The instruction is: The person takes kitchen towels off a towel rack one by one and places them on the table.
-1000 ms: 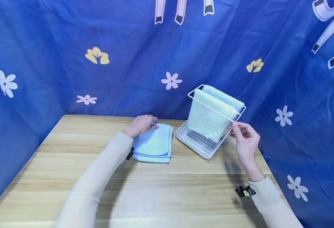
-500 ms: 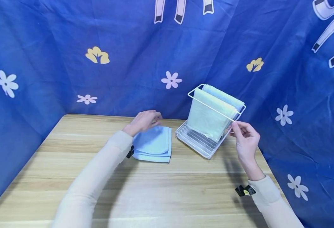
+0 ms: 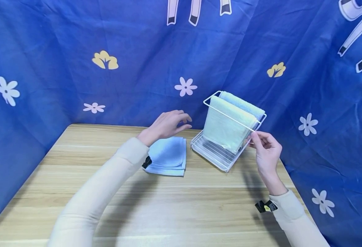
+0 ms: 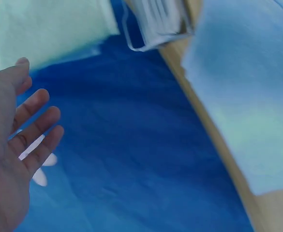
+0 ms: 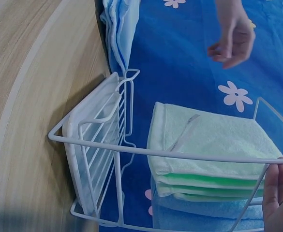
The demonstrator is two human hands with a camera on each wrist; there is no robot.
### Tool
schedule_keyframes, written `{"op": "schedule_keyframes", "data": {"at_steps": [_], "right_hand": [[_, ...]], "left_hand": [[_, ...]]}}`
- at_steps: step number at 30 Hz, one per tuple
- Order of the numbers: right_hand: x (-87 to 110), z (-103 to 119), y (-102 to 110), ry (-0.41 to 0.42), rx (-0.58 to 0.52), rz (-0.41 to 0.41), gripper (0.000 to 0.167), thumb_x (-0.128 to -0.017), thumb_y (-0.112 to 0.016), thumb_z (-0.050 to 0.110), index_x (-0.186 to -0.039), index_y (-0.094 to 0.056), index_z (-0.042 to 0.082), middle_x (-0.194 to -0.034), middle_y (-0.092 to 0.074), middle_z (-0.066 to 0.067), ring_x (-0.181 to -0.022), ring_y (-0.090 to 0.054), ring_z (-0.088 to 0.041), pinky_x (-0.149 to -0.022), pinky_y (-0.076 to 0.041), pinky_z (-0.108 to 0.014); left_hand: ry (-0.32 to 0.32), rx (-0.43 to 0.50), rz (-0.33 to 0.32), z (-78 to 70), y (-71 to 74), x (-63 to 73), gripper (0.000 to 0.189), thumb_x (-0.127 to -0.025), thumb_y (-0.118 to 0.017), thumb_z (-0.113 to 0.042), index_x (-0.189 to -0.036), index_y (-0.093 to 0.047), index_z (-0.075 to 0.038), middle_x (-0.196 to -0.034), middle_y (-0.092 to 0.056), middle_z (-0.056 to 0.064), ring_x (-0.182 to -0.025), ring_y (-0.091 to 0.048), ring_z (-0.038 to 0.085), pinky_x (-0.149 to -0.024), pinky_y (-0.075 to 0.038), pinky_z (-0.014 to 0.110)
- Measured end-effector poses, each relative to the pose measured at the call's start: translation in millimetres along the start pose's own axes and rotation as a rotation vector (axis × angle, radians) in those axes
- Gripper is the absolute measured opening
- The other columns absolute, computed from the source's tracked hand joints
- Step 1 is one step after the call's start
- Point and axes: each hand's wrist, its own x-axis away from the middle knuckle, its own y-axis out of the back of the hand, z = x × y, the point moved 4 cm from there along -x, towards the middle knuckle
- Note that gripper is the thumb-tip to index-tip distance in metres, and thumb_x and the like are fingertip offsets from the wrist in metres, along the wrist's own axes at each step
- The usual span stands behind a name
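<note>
A white wire rack [image 3: 213,153] with a tray base stands at the back right of the table. Over its upper bars hang a pale green towel [image 3: 225,125] and, behind that, a blue towel [image 3: 246,105]. My right hand [image 3: 268,151] pinches the rack's front right bar; in the right wrist view its fingers [image 5: 272,186] curl round the white wire. My left hand [image 3: 168,124] is in the air, holding nothing, fingers loosely bent, left of the rack. Below it lies a folded light blue cloth [image 3: 167,157], partly hidden by the left wrist.
A blue curtain [image 3: 137,85] with printed flowers hangs close behind the wooden table [image 3: 181,212] and at both sides. The rack's tray [image 5: 83,164] sits low, near the blue cloth's right edge.
My left hand has lifted off the folded blue cloth and moved right and up toward the rack, its fingers loosening. The right hand and the rack stay in place.
</note>
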Motion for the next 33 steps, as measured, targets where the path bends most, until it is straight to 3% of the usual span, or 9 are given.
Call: {"op": "schedule_keyframes", "data": {"at_steps": [12, 17, 25, 33], "right_hand": [[0.1, 3, 1, -0.002, 0.002, -0.015, 0.005, -0.096, -0.071, -0.004, -0.097, -0.075, -0.008, -0.078, -0.078, -0.008, -0.067, -0.075, -0.013, -0.063, -0.063, -0.024], [0.4, 2, 0, -0.003, 0.004, -0.008, 0.007, -0.097, -0.071, -0.004, -0.099, -0.074, -0.010, -0.079, -0.078, -0.008, -0.068, -0.075, -0.013, -0.063, -0.063, -0.023], [0.9, 2, 0, 0.005, 0.004, -0.014, 0.006, -0.096, -0.071, -0.005, -0.098, -0.075, -0.009, -0.078, -0.078, -0.007, -0.066, -0.075, -0.013, -0.063, -0.062, -0.023], [1.9, 2, -2, -0.007, 0.004, -0.011, 0.005, -0.096, -0.071, -0.005, -0.097, -0.075, -0.008, -0.078, -0.078, -0.007, -0.066, -0.076, -0.014, -0.063, -0.063, -0.024]], "left_hand": [[-0.168, 0.040, -0.115, -59.2, 38.8, -21.7, 0.025, -0.104, -0.069, -0.034, -0.120, -0.076, -0.016, -0.106, -0.074, 0.001, -0.090, -0.066, 0.017, -0.073, -0.055, 0.034], [-0.218, 0.021, -0.130, -80.9, 47.5, -32.3, 0.027, -0.103, -0.069, -0.036, -0.121, -0.075, -0.017, -0.108, -0.074, 0.001, -0.088, -0.064, 0.016, -0.073, -0.054, 0.031], [-0.211, 0.019, -0.074, -102.4, 45.1, -57.9, 0.030, -0.105, -0.066, -0.038, -0.125, -0.074, -0.017, -0.118, -0.073, 0.002, -0.103, -0.068, 0.018, -0.087, -0.056, 0.032], [-0.170, -0.003, -0.032, -101.8, 32.9, -79.5, 0.031, -0.106, -0.063, -0.040, -0.127, -0.072, -0.020, -0.119, -0.071, 0.001, -0.103, -0.064, 0.017, -0.083, -0.055, 0.032]]}}
